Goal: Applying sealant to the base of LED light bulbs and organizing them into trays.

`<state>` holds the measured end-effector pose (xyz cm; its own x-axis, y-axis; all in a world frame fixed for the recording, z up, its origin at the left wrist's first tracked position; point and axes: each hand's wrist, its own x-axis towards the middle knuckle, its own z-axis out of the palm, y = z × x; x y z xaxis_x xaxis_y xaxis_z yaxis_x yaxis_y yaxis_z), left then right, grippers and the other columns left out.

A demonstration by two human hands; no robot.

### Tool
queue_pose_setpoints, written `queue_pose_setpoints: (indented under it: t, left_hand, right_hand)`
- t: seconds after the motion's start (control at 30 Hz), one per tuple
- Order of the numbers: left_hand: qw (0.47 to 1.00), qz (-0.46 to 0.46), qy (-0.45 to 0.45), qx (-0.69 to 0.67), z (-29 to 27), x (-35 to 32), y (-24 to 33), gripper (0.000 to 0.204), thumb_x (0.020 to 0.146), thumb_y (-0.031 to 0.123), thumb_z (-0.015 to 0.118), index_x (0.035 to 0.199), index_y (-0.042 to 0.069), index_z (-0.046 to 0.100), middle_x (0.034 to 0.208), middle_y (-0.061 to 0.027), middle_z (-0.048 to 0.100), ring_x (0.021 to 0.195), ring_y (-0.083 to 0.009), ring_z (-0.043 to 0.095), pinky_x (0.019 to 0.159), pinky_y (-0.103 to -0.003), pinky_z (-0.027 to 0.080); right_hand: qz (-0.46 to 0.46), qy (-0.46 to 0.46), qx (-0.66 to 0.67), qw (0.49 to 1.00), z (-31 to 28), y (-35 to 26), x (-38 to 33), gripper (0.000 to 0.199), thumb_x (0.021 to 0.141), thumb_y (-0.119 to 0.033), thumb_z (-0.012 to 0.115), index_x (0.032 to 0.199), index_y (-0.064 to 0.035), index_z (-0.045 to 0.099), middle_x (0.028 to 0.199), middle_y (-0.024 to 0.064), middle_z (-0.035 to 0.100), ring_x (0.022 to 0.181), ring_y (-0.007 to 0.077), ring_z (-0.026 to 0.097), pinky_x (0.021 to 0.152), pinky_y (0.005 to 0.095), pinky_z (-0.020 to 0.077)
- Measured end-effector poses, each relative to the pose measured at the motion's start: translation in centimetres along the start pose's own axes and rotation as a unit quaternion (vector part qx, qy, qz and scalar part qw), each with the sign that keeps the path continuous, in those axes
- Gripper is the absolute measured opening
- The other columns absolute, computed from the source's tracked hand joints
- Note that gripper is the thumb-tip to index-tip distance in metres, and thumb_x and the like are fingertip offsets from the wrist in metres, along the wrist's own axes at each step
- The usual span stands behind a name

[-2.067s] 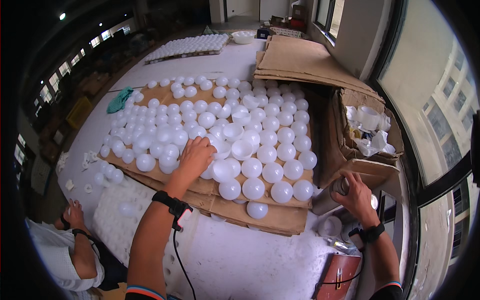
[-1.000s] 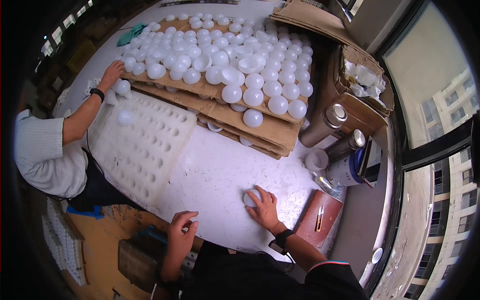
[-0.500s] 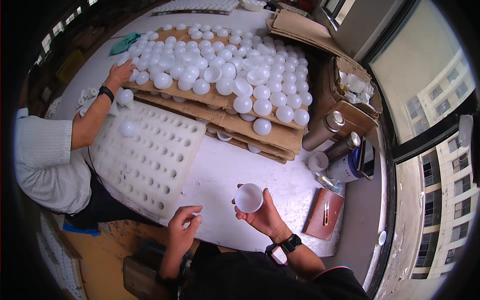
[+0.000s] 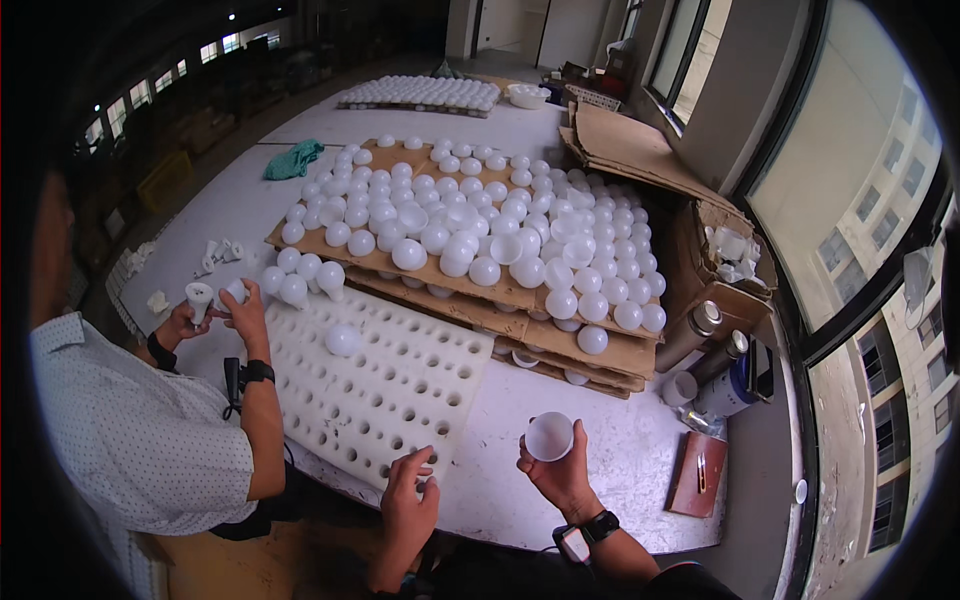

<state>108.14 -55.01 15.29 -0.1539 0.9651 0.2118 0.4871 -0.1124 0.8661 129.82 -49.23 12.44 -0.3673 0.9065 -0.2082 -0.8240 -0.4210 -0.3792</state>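
Note:
A white, cup-shaped bulb cover (image 4: 550, 437) is in my right hand (image 4: 566, 482), gripped at its sides with the open mouth facing up toward me. My left hand (image 4: 410, 500) is near the front edge of the foam tray (image 4: 455, 385), fingers loosely bent and apart, holding nothing. Rows of holes fill the tray, and one white bulb (image 4: 343, 340) rests on it. Beyond lie many white domed bulb covers (image 4: 485, 271) on stacked cardboard sheets (image 4: 640, 352).
At left a co-worker (image 4: 160, 430) holds a bulb base (image 4: 199, 294) and a white cover. Several bulbs (image 4: 293, 290) stand at the tray's far corner. Metal flasks (image 4: 690, 335), a white cup (image 4: 679, 388) and a brown notebook (image 4: 697, 474) with a pen-like tool line the right side.
The view has tilted up, showing more of the far table. The co-worker's hand has drawn back from the covers, and both their hands now hold bulb parts. My right hand keeps its cover.

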Motion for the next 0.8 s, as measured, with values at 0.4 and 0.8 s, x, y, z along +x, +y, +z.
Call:
queue_pose_setpoints:
  t: [0.4,0.8]
  left_hand:
    - [0.964,-0.205,0.047,-0.161,-3.6,-11.1,-6.3,0.025,0.083,0.004,0.05,0.106,0.003,0.057,0.077,-0.0053,0.059,0.064,-0.0081,0.056,0.061,-0.023,0.047]
    - [0.894,-0.347,0.181,-0.216,-15.3,-20.8,-17.9,0.021,0.088,0.015,0.05,0.106,0.009,0.058,0.075,-0.0018,0.057,0.06,-0.0079,0.054,0.054,-0.022,0.046]
  right_hand:
    - [-0.053,0.028,-0.233,0.971,11.6,-10.7,18.4,0.075,0.083,-0.056,0.047,0.133,-0.0044,0.025,0.125,0.0182,0.041,0.105,0.0217,0.051,0.08,0.0301,0.0434]
    - [0.323,-0.201,-0.569,0.729,7.5,11.1,10.5,0.036,0.088,-0.019,0.052,0.115,0.0034,0.048,0.096,0.0146,0.061,0.079,0.0195,0.061,0.064,0.0267,0.0485]
